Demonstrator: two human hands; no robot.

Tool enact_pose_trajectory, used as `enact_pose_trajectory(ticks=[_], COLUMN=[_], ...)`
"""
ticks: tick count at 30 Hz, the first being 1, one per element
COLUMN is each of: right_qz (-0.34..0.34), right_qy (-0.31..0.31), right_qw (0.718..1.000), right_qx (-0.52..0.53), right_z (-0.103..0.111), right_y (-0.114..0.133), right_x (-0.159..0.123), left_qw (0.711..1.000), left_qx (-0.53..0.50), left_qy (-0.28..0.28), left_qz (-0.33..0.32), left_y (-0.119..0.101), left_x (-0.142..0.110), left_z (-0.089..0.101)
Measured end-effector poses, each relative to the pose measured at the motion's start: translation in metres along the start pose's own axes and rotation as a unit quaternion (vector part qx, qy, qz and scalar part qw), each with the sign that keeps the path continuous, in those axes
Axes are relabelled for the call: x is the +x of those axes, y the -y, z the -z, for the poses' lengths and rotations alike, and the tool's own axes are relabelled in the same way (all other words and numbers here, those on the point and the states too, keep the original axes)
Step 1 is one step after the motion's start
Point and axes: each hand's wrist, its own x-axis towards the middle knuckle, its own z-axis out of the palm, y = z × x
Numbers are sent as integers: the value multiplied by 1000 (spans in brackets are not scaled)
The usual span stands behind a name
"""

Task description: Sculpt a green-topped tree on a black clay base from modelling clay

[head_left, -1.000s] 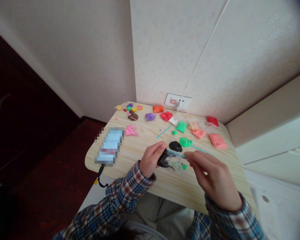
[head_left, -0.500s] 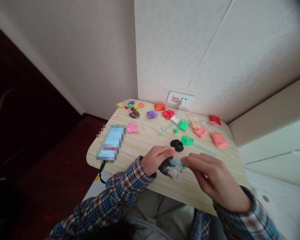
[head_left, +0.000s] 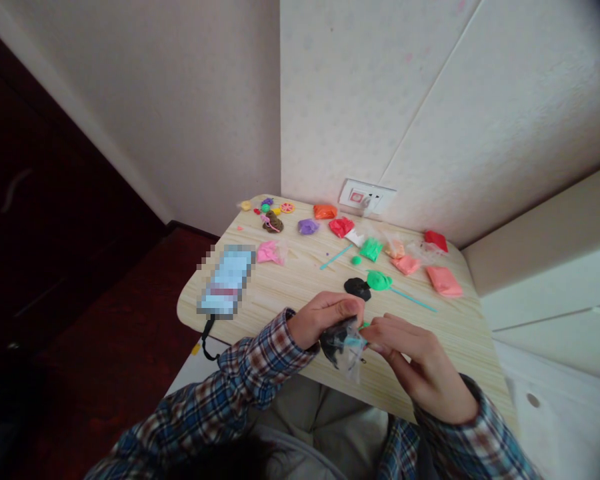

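My left hand (head_left: 323,318) pinches a small clear plastic bag of black clay (head_left: 340,347) just above the near part of the wooden table (head_left: 290,293). My right hand (head_left: 413,360) closes its fingers on the same bag from the right, and a thin teal stick (head_left: 354,341) shows between the fingertips. Just beyond my hands lie a black clay lump (head_left: 357,288) and a green clay lump (head_left: 379,280) with a teal stick (head_left: 413,300) running out from it to the right.
Several clay pieces and bags in orange, red, purple, pink and green are scattered across the far half of the table. A phone (head_left: 225,280) with a black strap lies at the left edge. A wall socket (head_left: 366,197) sits behind the table.
Both hands have drawn closer together and nearer to me, lifting the bag of black clay off the table. The right fingers now grip the bag.
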Motion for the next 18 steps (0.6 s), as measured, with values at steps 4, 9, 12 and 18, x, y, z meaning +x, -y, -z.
enact_pose_trajectory(ticks=[4, 9, 12, 18], right_qz=[-11, -12, -11, -103], right_qy=[8, -34, -69, -119], right_qw=[997, 998, 986, 973], right_qx=[74, -44, -150, -170], right_z=[-6, -2, 3, 8], right_y=[-2, 2, 5, 13], right_x=[-1, -1, -2, -6], left_qw=[999, 996, 997, 995], left_qx=[-54, -84, -63, 86], left_qy=[-8, -32, -43, -47], left_qz=[0, 2, 16, -19], left_y=[1, 6, 6, -8], left_x=[1, 6, 8, -7], left_z=[-3, -1, 5, 15])
